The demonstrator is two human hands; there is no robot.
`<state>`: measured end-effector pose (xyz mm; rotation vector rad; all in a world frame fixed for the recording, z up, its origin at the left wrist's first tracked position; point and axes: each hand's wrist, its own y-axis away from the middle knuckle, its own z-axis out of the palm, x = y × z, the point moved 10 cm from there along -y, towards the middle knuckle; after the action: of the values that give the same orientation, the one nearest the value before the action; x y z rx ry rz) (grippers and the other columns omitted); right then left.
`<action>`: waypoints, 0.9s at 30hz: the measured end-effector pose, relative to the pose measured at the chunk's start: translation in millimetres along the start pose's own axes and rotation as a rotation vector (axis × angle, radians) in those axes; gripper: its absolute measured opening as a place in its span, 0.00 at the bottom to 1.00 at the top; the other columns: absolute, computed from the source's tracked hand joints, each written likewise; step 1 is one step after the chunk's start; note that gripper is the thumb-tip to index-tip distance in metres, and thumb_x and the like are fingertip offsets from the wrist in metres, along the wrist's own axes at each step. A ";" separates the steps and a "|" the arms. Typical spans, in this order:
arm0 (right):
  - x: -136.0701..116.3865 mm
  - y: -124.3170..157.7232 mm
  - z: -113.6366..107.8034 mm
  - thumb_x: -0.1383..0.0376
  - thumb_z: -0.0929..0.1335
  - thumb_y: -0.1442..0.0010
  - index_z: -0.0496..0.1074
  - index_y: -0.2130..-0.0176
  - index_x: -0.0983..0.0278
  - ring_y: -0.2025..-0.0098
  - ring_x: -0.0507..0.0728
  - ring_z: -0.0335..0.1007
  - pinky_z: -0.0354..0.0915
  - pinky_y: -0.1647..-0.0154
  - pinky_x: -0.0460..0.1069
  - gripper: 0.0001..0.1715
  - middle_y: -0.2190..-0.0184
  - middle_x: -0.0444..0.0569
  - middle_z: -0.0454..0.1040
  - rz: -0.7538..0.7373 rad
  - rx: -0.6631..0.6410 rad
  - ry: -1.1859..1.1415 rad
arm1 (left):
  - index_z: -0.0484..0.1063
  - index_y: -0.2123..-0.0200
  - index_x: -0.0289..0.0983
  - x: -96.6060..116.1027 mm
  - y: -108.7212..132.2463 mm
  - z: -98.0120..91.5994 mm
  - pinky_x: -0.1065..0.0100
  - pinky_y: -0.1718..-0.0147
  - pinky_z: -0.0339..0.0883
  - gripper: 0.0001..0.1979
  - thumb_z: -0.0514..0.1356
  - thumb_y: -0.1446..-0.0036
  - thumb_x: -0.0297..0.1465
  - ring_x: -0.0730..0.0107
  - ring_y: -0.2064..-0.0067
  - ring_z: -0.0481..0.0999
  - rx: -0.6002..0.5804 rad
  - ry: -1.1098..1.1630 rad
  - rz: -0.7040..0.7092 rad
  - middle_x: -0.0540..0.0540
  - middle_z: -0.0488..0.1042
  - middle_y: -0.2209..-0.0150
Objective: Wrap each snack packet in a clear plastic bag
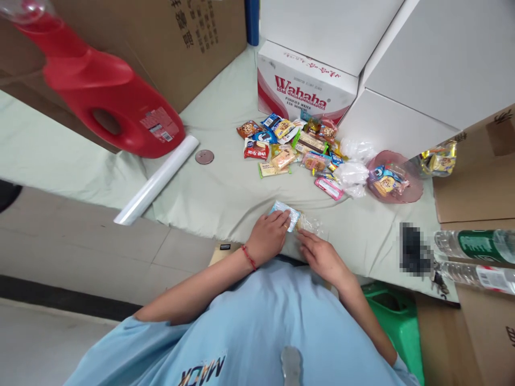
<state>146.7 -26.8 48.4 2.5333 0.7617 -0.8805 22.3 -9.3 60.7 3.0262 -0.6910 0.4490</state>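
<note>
On the near part of the cloth-covered table, my left hand [270,235] lies with its fingers flat over a shiny blue-and-silver packet [293,214]. A red cord is round that wrist. My right hand [319,254] has its fingers stretched out, the tips touching the near edge of a clear crinkled plastic wrapper [310,223]. Something yellowish shows within the wrapper, too small to name. The packet and wrapper lie side by side, and I cannot tell whether they are joined. Beyond both hands spreads a pile of wrapped snacks [284,157].
Right of the pile stand white plastic bags [351,176] and a pink transparent bowl [396,194] holding snacks. A Wahaha carton [301,88] is behind. Leftward are a round metal disc [204,156], a white roll [156,179] and a large red jug [108,102]. Plastic bottles [478,245] lie at right.
</note>
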 end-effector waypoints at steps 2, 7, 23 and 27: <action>20.0 7.5 -8.1 0.64 0.63 0.28 0.79 0.45 0.60 0.43 0.62 0.77 0.72 0.40 0.58 0.20 0.44 0.55 0.79 0.076 0.026 -0.045 | 0.72 0.36 0.35 0.7 4.1 4.0 0.54 0.50 0.67 0.24 0.53 0.32 0.26 0.53 0.36 0.72 0.011 -0.032 0.016 0.39 0.70 0.31; 68.0 10.1 -57.8 0.52 0.66 0.30 0.76 0.42 0.64 0.47 0.67 0.73 0.70 0.42 0.63 0.26 0.51 0.60 0.77 0.294 0.443 0.128 | 0.68 0.32 0.35 0.0 11.1 12.4 0.53 0.48 0.65 0.28 0.52 0.34 0.23 0.53 0.34 0.70 0.054 -0.050 0.028 0.38 0.65 0.29; -29.6 -98.3 -24.2 0.65 0.64 0.29 0.74 0.60 0.61 0.61 0.59 0.71 0.65 0.60 0.51 0.09 0.61 0.52 0.75 0.170 0.288 0.170 | 0.71 0.36 0.31 0.5 17.6 24.6 0.45 0.48 0.70 0.26 0.46 0.32 0.20 0.48 0.30 0.66 0.016 0.010 0.087 0.31 0.72 0.35; -31.3 -119.6 -5.9 0.66 0.61 0.26 0.75 0.56 0.63 0.60 0.60 0.71 0.64 0.59 0.51 0.13 0.57 0.55 0.73 0.253 0.206 0.292 | 0.72 0.38 0.34 -4.0 23.7 21.2 0.44 0.37 0.65 0.24 0.51 0.34 0.22 0.48 0.28 0.62 0.013 0.084 0.069 0.33 0.74 0.38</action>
<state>58.0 59.4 55.5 2.9005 0.4306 -0.5357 14.6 -30.5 37.9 2.9825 -0.7928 0.5812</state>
